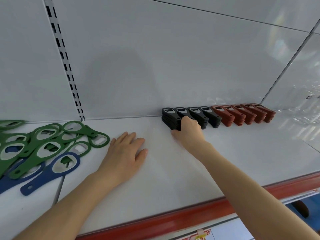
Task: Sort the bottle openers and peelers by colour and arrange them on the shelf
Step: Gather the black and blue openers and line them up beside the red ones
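Note:
Several stacks of black bottle openers (199, 114) stand in a row along the back wall of the white shelf (173, 161), with several stacks of red openers (242, 113) continuing the row to the right. My right hand (187, 129) grips the near end of the leftmost black stack (168, 116). My left hand (125, 153) rests flat on the shelf, fingers straight, holding nothing. At the left lies a loose heap of green openers (46, 141) with blue openers (52, 172) partly under and in front of it.
A slotted upright (64, 63) runs up the back panel at the left. The shelf's red front edge strip (173, 220) runs across the bottom right. Clear plastic packaging (303, 116) lies at the far right end of the shelf.

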A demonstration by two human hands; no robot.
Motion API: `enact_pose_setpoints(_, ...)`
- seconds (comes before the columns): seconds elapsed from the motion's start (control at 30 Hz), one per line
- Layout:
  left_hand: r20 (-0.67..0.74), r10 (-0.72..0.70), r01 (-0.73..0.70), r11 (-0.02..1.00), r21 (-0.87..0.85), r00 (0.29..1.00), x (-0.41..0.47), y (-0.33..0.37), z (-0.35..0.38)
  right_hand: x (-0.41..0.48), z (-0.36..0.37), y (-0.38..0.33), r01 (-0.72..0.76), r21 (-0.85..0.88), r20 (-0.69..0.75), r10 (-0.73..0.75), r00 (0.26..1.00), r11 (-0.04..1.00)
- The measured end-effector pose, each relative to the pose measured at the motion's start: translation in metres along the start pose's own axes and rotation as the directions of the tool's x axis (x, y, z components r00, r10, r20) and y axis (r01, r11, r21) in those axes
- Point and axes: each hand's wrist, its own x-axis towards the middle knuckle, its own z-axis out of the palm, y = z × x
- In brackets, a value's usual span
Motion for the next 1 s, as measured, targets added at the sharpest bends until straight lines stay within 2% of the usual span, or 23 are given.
enact_pose_setpoints(0.43,-0.019,-0.003,0.003,1.000,-0.019,1.000,0.000,0.000,0.000,0.002,0.005,0.000,0.008,0.017,-0.053,-0.007,0.999,1.000)
enact_pose_setpoints(0.73,-0.021,-0.007,0.006,1.000,-0.023,1.000,0.002,-0.001,0.003,0.007,0.007,0.004,-0.011,0.072,-0.034,0.014,0.999,0.997)
enact_pose_setpoints(0.8,-0.016,-0.007,0.007,1.000,-0.029,1.000,0.001,-0.001,0.002,0.007,0.004,0.006,0.006,0.100,-0.070,0.001,0.998,0.995)
enact_pose_setpoints(0.93,-0.018,0.002,-0.003,1.000,-0.016,1.000,0.002,-0.003,0.002,0.007,-0.007,0.002,0.116,0.059,-0.239,-0.098,0.966,0.992)
enact_pose_setpoints(1.0,-0.010,0.004,-0.004,1.000,-0.009,1.000,0.002,-0.004,0.003,0.010,-0.008,-0.001,0.156,0.036,-0.260,-0.142,0.955,0.987)
